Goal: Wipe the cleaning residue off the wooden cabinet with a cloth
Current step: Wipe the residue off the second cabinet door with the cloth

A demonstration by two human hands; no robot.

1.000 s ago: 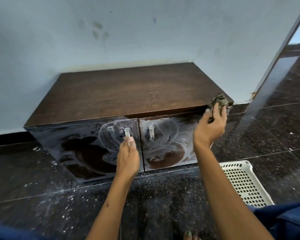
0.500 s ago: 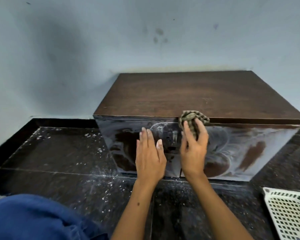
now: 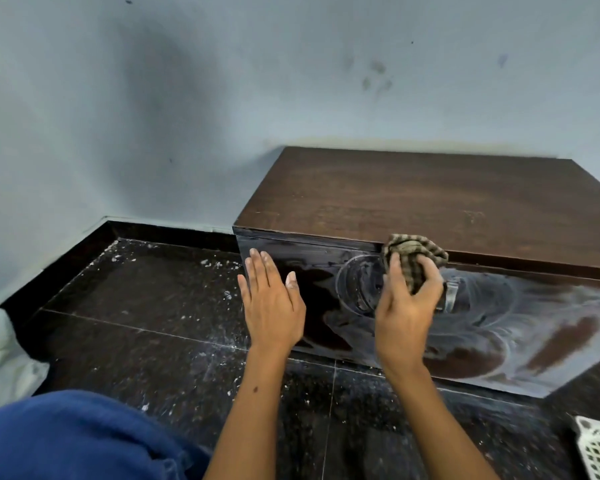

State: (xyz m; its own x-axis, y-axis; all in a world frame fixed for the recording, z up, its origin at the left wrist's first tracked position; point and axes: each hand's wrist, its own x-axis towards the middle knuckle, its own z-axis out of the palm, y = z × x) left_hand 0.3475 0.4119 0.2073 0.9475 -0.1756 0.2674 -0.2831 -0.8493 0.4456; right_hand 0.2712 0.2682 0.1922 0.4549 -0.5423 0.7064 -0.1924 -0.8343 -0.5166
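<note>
Against a pale wall, the cabinet point(image 3: 413, 202) is standing on dark floor point(image 3: 146, 306), its smeared front being wiped by the right hand point(image 3: 406, 306) bunching a soft, light cloth point(image 3: 414, 252), while the flat, unclenched left hand point(image 3: 272, 306) is bracing it.

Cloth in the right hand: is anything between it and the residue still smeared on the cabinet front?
Nothing visible. The right hand grips the cloth at the top edge of the cabinet front, and the white residue spreads unobstructed to the right. The left hand lies flat against the darker left part.
</note>
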